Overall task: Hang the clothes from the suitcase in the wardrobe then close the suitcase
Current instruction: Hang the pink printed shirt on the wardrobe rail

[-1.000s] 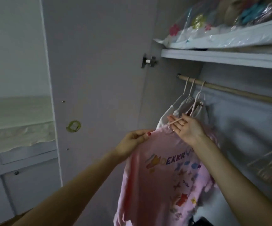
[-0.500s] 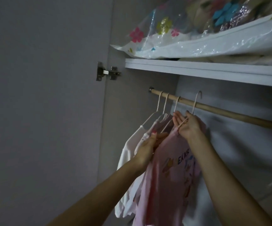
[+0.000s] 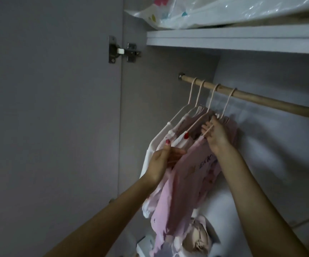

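A pink printed T-shirt (image 3: 188, 175) hangs from a pale hanger (image 3: 226, 104) whose hook sits over the wooden rail (image 3: 279, 103) inside the wardrobe. My right hand (image 3: 215, 135) grips that hanger's arm just under the hook. My left hand (image 3: 163, 160) pinches the pink shirt's left shoulder edge. To the left on the same rail hang three more hangers with a white garment (image 3: 157, 143) and pinkish ones (image 3: 192, 125). The suitcase is out of view.
The open wardrobe door (image 3: 53, 117) fills the left, with a metal hinge (image 3: 124, 51). A white shelf (image 3: 233, 40) above the rail carries a clear flowered plastic bag (image 3: 214, 12). Folded items (image 3: 196, 238) lie low in the wardrobe.
The hanger's hook has come down onto the rail beside the other three. Both hands stay on the pink shirt and hanger, and the view has moved closer and further right.
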